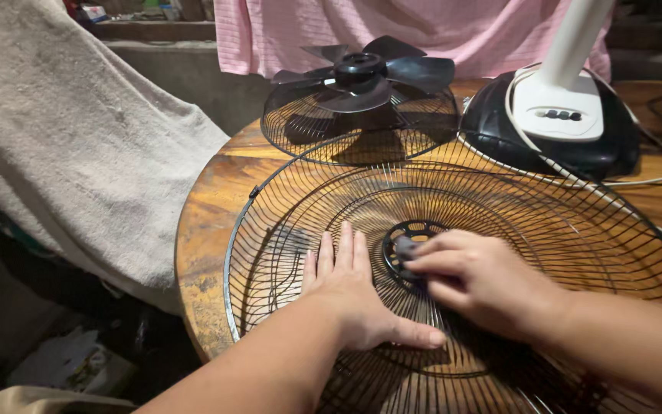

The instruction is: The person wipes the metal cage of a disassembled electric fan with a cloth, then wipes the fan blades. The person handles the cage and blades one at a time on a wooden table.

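Note:
A large black wire fan guard (499, 207) lies flat on a round wooden table (208, 222). My left hand (354, 291) rests flat on its wires, fingers together, just left of the black centre ring (411, 234). My right hand (476, 280) is curled over the ring's right side, fingertips pinching a small dark grey piece (405, 247) against the ring. What that piece is I cannot tell.
Behind the guard sits a second wire guard (308, 142) with a black fan blade (365, 73) on it. A black and white fan base (561, 115) with a white pole and cord stands back right. A beige towel (63, 138) hangs left; pink cloth (308, 31) hangs behind.

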